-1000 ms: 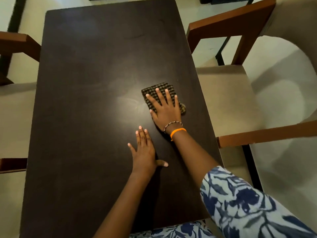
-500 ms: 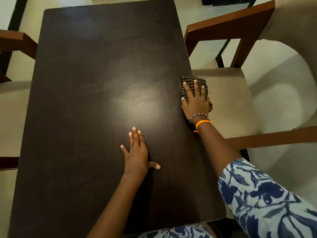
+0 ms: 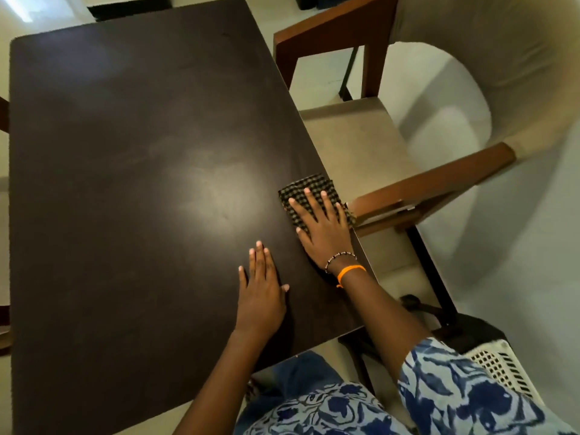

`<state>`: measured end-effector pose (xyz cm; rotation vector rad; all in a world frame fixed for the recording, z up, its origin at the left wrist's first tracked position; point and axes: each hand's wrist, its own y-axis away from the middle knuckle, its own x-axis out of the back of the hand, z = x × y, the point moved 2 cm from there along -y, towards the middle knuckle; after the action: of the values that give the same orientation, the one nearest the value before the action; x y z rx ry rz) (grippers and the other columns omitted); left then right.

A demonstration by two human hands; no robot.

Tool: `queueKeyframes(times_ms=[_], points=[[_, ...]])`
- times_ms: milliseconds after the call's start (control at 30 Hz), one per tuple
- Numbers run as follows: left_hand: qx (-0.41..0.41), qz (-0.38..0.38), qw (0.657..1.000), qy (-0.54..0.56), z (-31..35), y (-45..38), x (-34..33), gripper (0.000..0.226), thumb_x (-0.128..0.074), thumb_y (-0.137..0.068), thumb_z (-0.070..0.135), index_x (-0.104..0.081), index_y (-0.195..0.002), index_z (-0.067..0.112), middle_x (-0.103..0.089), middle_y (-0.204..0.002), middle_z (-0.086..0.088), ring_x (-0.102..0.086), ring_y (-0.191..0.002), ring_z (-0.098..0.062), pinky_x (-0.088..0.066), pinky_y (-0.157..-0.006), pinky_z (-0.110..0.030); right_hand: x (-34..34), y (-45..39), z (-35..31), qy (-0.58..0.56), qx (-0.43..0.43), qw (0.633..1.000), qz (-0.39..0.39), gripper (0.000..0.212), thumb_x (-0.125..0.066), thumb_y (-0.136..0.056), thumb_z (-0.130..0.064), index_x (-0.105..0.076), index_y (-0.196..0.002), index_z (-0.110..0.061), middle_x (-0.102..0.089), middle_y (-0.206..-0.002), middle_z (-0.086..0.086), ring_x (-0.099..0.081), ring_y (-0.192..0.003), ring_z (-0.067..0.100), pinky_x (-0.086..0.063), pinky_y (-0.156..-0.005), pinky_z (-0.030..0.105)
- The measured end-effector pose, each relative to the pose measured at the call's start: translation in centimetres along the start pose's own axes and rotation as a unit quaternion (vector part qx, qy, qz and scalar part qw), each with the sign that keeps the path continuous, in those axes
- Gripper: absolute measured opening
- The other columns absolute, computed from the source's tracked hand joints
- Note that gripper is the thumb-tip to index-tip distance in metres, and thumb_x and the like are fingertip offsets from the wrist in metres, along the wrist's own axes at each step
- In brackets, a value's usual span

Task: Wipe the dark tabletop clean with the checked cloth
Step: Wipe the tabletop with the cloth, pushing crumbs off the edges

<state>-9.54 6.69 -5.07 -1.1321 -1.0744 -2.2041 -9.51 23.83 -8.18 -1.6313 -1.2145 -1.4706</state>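
Observation:
The dark rectangular tabletop (image 3: 131,171) fills the left and middle of the head view. A folded checked cloth (image 3: 306,188), black and tan, lies at the table's right edge, slightly overhanging it. My right hand (image 3: 323,227) presses flat on the cloth with fingers spread, covering its near half; a beaded bracelet and an orange band circle the wrist. My left hand (image 3: 260,290) rests flat on the bare tabletop just left of and nearer than the right hand, fingers together, holding nothing.
An armchair (image 3: 370,142) with beige cushions and brown wooden arms stands right against the table's right edge, one arm (image 3: 433,186) close to the cloth. A white perforated basket (image 3: 505,368) sits low at the right. Another chair's wood shows at the left border.
My right hand slid the cloth from mid-table out to the right edge, then back nearer along that edge. The left hand stayed planted. The head view swung right.

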Motion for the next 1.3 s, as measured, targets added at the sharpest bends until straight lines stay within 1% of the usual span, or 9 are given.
queueKeyframes(times_ms=[200,467,633,800,933,1033,1100,1233,1300], points=[[-0.019,-0.008,0.999,-0.031,-0.7,3.8,-2.4,0.091,-0.037,-0.089,0.055,0.018,-0.143,0.005,0.034,-0.143,-0.005,0.026,-0.138,-0.022,0.008,-0.115,-0.041,-0.3,7.7,2.2,0.008,-0.001,1.0,0.007,0.06,-0.046,-0.091,-0.038,-0.02,-0.144,-0.04,-0.016,-0.158,-0.002,-0.012,-0.145,0.027,-0.012,-0.114,0.048],[0.002,0.053,0.998,0.017,-4.7,9.7,-3.5,0.064,-0.031,-0.099,0.021,0.01,-0.145,0.006,0.018,-0.155,-0.009,0.019,-0.142,-0.023,0.006,-0.116,-0.04,-1.1,15.6,4.0,-0.025,-0.11,0.993,0.027,0.059,-0.046,-0.093,-0.033,-0.018,-0.145,-0.038,-0.015,-0.158,0.001,-0.01,-0.145,0.031,-0.014,-0.113,0.053],[0.041,0.098,0.993,0.042,-8.8,13.9,-4.4,0.06,-0.032,-0.098,0.017,0.003,-0.146,0.006,0.01,-0.157,-0.008,0.014,-0.144,-0.022,0.006,-0.116,-0.038,-2.2,18.4,-0.1,-0.032,-0.15,0.988,0.034,0.062,-0.045,-0.093,-0.032,-0.014,-0.146,-0.037,-0.008,-0.159,0.001,-0.002,-0.146,0.031,-0.003,-0.114,0.055],[0.038,0.138,0.989,0.039,-10.5,16.5,-5.5,0.061,-0.035,-0.097,0.014,0.0,-0.146,0.004,0.006,-0.157,-0.01,0.011,-0.144,-0.023,0.004,-0.116,-0.039,-4.1,20.8,-9.5,-0.037,-0.059,0.997,0.02,0.073,-0.052,-0.085,-0.034,-0.013,-0.146,-0.034,-0.01,-0.158,0.005,-0.006,-0.145,0.035,-0.002,-0.113,0.058],[0.051,0.146,0.988,0.01,-11.2,17.6,-6.5,0.071,-0.04,-0.09,-0.002,0.002,-0.146,0.002,0.009,-0.156,-0.014,0.012,-0.144,-0.027,0.003,-0.116,-0.041,-5.7,21.8,-16.4,-0.048,0.058,0.997,-0.018,0.075,-0.053,-0.081,-0.028,-0.018,-0.147,-0.033,-0.01,-0.158,0.005,-0.007,-0.145,0.035,-0.008,-0.112,0.059],[0.056,0.142,0.988,0.001,-11.6,18.0,-7.0,0.076,-0.042,-0.087,-0.005,0.006,-0.145,0.003,0.012,-0.156,-0.015,0.014,-0.143,-0.027,0.004,-0.116,-0.041,-5.4,21.6,-15.1,-0.017,0.171,0.984,-0.045,0.073,-0.05,-0.08,-0.031,-0.017,-0.145,-0.04,-0.012,-0.158,-0.002,-0.011,-0.145,0.03,-0.011,-0.113,0.055],[0.056,0.139,0.989,-0.005,-11.9,18.1,-7.2,0.077,-0.044,-0.088,-0.002,0.008,-0.145,0.003,0.014,-0.156,-0.015,0.014,-0.143,-0.028,0.003,-0.116,-0.041,-4.4,20.9,-12.0,0.028,0.201,0.978,-0.043,0.075,-0.05,-0.078,-0.036,-0.017,-0.144,-0.043,-0.014,-0.158,-0.005,-0.013,-0.145,0.027,-0.011,-0.112,0.055],[0.093,0.144,0.984,-0.039,-12.9,19.1,-7.7,0.08,-0.039,-0.088,-0.001,0.02,-0.141,0.005,0.021,-0.153,-0.017,0.019,-0.142,-0.032,0.004,-0.115,-0.044,-2.9,20.5,-5.3,0.03,0.053,0.998,-0.035,0.079,-0.056,-0.081,-0.038,-0.009,-0.144,-0.043,-0.005,-0.159,-0.002,-0.003,-0.146,0.03,-0.011,-0.114,0.058],[0.133,0.159,0.978,-0.036,-13.9,20.2,-7.9,0.082,-0.038,-0.083,-0.004,0.02,-0.14,0.004,0.022,-0.152,-0.019,0.018,-0.141,-0.034,0.003,-0.116,-0.045,-3.1,21.2,-5.3,0.019,-0.035,0.999,-0.016,0.081,-0.058,-0.081,-0.036,-0.009,-0.145,-0.039,-0.004,-0.159,0.002,-0.003,-0.145,0.033,-0.009,-0.115,0.058]])
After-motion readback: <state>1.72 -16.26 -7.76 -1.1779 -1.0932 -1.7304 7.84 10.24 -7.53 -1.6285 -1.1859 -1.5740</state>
